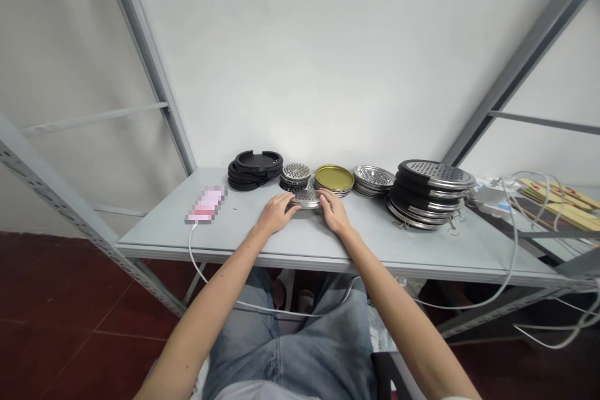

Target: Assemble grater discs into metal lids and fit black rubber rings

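Observation:
Between my two hands is a round perforated metal disc [307, 199], low over the grey table in front of me. My left hand [275, 212] grips its left edge, and my right hand [334, 211] grips its right edge. Just behind it stand a stack of small studded metal discs [296, 172] and a stack topped by a gold-coloured round plate [334, 177]. Farther right is a stack of shiny perforated metal discs [374, 176]. A pile of black round holders [255, 169] with a notched rim lies to the left.
A tall stack of black-and-silver perforated discs [431, 190] stands at the right. A phone [206, 205] with a white cable [197, 265] lies on the table's left side. Grey metal posts [154, 69] frame the table [253, 240]. Yellow boards [562, 200] and cables lie beyond its right end.

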The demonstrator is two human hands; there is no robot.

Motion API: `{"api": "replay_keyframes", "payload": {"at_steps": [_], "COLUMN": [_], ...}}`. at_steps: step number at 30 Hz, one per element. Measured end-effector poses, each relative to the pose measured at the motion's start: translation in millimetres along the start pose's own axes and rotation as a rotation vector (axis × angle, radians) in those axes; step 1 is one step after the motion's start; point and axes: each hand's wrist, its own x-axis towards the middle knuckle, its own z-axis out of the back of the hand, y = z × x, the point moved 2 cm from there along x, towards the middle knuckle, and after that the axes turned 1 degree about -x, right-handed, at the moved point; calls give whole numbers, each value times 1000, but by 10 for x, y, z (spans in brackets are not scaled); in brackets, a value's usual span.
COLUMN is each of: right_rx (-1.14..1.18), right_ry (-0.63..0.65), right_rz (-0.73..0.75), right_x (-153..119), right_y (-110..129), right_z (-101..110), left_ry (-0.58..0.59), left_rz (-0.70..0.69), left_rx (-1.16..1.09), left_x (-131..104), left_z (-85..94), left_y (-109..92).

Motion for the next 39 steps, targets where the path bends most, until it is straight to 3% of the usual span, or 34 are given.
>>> {"api": "replay_keyframes", "payload": {"at_steps": [3, 11, 22, 28, 34, 39], "right_rx": [17, -14, -7, -24, -14, 52], "right_ry": [-73, -83, -136, -147, -172, -103], "right_rz": [51, 100, 100, 101, 33, -78], "right_x": [-23, -44, -29, -30, -17, -10], "right_y": [85, 157, 66, 62, 26, -42], "right_z": [54, 58, 64, 57, 42, 12], "left_ry": [-11, -43, -52, -61, -19, 3], "left_rz": [56, 152, 79, 135, 168, 138], "left_rx": [-37, -154, -199, -307, -330, -322], "left_x": [-2, 7, 14, 17, 7, 4], "left_z": [13, 20, 56, 32, 32, 35], "left_y": [0, 63, 8, 44, 43, 36]}}
